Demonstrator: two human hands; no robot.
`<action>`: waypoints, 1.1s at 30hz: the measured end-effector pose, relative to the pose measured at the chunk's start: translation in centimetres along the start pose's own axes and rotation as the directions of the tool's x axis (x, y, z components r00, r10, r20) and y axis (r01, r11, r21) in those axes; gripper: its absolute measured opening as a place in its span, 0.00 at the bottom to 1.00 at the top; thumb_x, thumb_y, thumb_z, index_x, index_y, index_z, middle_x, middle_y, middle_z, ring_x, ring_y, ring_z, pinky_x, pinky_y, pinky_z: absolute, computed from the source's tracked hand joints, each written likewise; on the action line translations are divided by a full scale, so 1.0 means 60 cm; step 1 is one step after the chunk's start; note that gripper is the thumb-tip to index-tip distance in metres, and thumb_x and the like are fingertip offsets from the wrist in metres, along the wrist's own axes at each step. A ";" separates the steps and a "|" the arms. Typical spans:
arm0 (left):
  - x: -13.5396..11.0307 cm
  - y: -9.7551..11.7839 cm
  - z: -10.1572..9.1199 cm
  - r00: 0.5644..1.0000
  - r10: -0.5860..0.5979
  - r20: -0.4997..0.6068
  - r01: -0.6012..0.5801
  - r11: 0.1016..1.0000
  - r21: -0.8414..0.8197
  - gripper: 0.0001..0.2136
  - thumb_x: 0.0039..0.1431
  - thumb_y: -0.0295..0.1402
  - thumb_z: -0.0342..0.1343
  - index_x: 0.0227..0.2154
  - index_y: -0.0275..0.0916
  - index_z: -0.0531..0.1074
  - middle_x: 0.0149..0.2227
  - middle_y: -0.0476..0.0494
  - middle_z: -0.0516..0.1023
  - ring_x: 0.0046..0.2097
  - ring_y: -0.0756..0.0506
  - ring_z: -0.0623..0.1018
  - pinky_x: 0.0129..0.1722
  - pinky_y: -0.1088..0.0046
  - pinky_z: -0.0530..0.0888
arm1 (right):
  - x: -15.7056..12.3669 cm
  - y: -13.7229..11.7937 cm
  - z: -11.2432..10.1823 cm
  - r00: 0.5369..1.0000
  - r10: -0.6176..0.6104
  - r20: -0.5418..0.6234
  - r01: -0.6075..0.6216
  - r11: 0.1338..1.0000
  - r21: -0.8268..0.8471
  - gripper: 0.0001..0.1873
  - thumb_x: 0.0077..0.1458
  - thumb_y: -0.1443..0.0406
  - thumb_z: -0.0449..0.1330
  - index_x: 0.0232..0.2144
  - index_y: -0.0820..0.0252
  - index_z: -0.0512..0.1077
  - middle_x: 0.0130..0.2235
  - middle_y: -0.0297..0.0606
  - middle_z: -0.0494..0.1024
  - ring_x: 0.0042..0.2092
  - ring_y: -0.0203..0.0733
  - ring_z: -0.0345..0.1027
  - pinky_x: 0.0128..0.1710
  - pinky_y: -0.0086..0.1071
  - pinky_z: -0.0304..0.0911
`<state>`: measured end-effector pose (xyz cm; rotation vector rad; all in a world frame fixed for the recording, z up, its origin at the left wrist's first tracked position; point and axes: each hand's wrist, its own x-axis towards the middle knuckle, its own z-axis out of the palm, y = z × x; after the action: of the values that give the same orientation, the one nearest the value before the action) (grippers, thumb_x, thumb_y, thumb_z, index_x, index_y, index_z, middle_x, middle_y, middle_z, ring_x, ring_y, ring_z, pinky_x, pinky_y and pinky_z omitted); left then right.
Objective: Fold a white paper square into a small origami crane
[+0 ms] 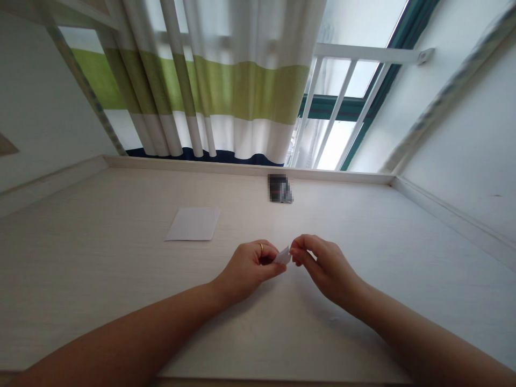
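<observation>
Between thumb and fingers, my left hand (250, 269) pinches a small piece of white paper (283, 256) above the pale table. A gold-coloured ring is on one of its fingers. My right hand (322, 263) meets the paper's right edge with thumb and fingertips pressed together; the paper looks bent or folded there. How much of it lies inside the fingers is hidden. Farther back on the left, a flat white sheet of paper (193, 223) rests on the tabletop.
A dark, pixelated object (279, 188) lies near the back edge of the pale table (121, 269). Raised rims (242, 169) border the tabletop. Behind it hang white and green curtains (250, 91), beside a white window railing (366, 52). Walls stand on both sides.
</observation>
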<state>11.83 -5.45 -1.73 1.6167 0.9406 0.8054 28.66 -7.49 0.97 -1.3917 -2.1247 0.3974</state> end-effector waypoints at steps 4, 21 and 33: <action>0.000 -0.002 -0.001 0.999 -0.042 -0.001 0.041 0.993 -0.109 0.05 0.42 0.32 0.58 0.22 0.35 0.72 0.30 0.47 0.71 0.32 0.49 0.70 0.33 0.74 0.66 | 0.007 -0.003 -0.014 0.997 0.075 -0.016 -0.070 0.975 0.212 0.14 0.56 0.62 0.45 0.26 0.60 0.66 0.25 0.35 0.72 0.28 0.35 0.65 0.29 0.29 0.60; 0.001 -0.002 -0.001 0.999 -0.043 0.028 0.045 0.995 -0.088 0.05 0.43 0.32 0.58 0.23 0.36 0.73 0.29 0.47 0.70 0.31 0.50 0.69 0.31 0.76 0.66 | 0.010 0.000 0.002 0.998 0.029 0.055 -0.039 0.979 0.199 0.07 0.49 0.69 0.52 0.21 0.60 0.63 0.24 0.33 0.70 0.27 0.34 0.62 0.27 0.28 0.58; 0.000 -0.002 0.003 0.997 -0.047 -0.053 0.033 0.973 -0.229 0.12 0.41 0.36 0.60 0.28 0.35 0.71 0.29 0.46 0.74 0.33 0.48 0.72 0.34 0.72 0.68 | -0.005 -0.007 0.003 0.996 -0.049 -0.078 0.059 0.989 0.132 0.08 0.48 0.68 0.55 0.33 0.57 0.61 0.32 0.38 0.69 0.33 0.38 0.64 0.23 0.27 0.60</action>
<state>11.97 -5.49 -1.86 1.3778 0.8846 0.9029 28.35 -7.90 0.97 -1.2509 -2.0318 0.4512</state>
